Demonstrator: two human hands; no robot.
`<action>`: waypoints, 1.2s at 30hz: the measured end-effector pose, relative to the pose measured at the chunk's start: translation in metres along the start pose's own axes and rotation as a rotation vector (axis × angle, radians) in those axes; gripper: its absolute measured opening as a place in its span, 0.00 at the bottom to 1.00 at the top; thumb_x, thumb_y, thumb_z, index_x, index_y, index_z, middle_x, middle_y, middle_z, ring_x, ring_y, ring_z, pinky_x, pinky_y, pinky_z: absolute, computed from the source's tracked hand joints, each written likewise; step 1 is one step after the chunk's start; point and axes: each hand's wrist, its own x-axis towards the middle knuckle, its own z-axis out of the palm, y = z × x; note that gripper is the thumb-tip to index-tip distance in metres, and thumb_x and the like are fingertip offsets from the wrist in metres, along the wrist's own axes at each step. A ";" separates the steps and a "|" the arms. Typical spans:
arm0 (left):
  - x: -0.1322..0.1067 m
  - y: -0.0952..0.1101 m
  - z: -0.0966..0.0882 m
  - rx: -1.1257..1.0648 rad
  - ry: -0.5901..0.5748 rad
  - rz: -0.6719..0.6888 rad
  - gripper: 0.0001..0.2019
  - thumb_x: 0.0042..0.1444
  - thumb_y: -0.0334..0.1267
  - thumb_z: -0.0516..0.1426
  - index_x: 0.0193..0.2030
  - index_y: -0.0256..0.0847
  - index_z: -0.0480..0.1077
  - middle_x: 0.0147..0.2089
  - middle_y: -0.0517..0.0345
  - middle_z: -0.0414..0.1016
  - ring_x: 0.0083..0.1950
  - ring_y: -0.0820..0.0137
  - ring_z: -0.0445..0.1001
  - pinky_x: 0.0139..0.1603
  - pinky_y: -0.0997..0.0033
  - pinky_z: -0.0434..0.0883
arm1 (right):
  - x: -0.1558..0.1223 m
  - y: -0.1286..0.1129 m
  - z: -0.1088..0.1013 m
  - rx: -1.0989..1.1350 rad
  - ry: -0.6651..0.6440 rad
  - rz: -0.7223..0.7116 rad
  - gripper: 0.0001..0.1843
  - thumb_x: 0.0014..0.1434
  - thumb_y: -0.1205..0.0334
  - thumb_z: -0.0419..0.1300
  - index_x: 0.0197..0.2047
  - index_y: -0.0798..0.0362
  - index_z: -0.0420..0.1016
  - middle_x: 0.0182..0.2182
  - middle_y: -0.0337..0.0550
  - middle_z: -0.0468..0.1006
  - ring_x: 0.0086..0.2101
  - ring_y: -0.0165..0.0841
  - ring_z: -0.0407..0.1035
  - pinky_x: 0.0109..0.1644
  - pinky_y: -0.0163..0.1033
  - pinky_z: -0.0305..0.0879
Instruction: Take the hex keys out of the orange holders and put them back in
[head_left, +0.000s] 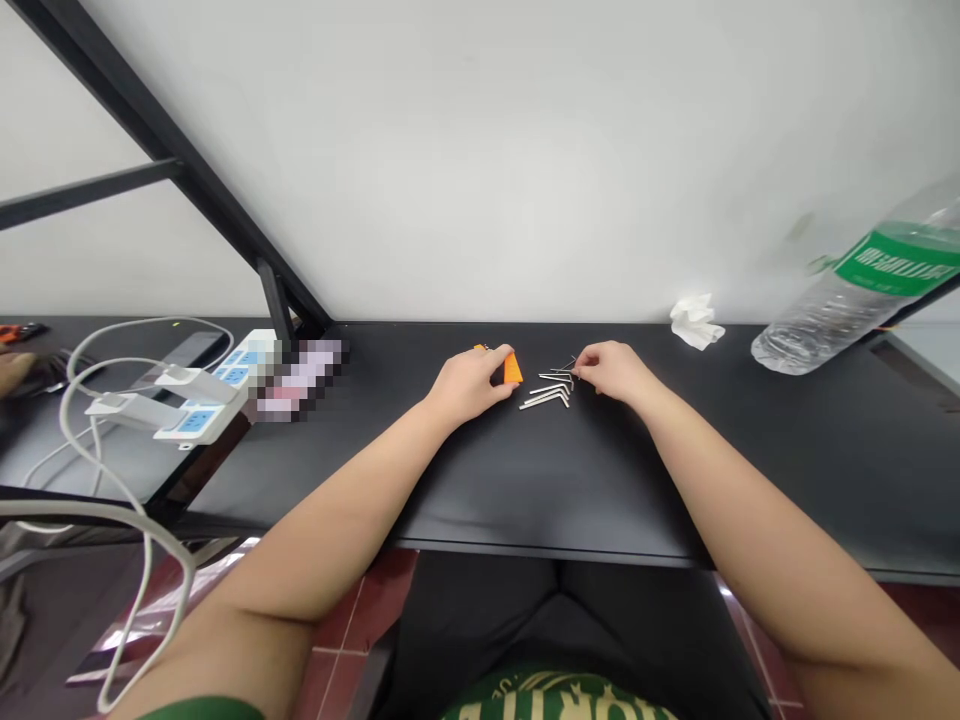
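Note:
My left hand [469, 385] is closed around an orange hex key holder [512, 368], its thumb and fingers on either side. Just right of it, several silver L-shaped hex keys [551, 391] lie in a row on the black table [525, 480]. My right hand [611, 370] is at the far end of that row, fingertips pinched together around the bent end of a thin hex key [568, 366]. The fingers partly hide that key, and I cannot tell whether it is lifted off the table.
A crumpled white tissue [696, 322] lies by the wall. Farther right, a large plastic bottle [847, 285] with a green label leans over. On the left are a white power strip [225, 385] with plugs and cables, a black metal frame [217, 215], and another person's hand [13, 370].

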 end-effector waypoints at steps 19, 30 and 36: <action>0.002 -0.002 0.002 -0.018 0.015 -0.015 0.23 0.61 0.51 0.63 0.61 0.48 0.70 0.40 0.57 0.80 0.42 0.61 0.78 0.41 0.66 0.68 | -0.001 -0.004 0.005 -0.070 -0.009 -0.104 0.07 0.62 0.69 0.62 0.36 0.51 0.82 0.36 0.39 0.83 0.36 0.32 0.74 0.42 0.34 0.65; 0.001 -0.002 0.001 -0.040 0.006 -0.024 0.23 0.61 0.51 0.63 0.62 0.49 0.70 0.40 0.57 0.80 0.42 0.61 0.79 0.42 0.66 0.70 | -0.001 -0.004 -0.001 -0.057 -0.039 -0.074 0.11 0.61 0.70 0.60 0.39 0.50 0.85 0.37 0.39 0.84 0.37 0.32 0.75 0.44 0.35 0.66; 0.002 -0.002 0.003 -0.032 0.010 -0.017 0.25 0.62 0.51 0.63 0.63 0.48 0.70 0.42 0.56 0.81 0.44 0.61 0.79 0.44 0.65 0.71 | -0.001 -0.004 0.008 -0.110 -0.025 -0.193 0.14 0.63 0.72 0.59 0.41 0.49 0.86 0.45 0.40 0.84 0.45 0.34 0.76 0.51 0.35 0.67</action>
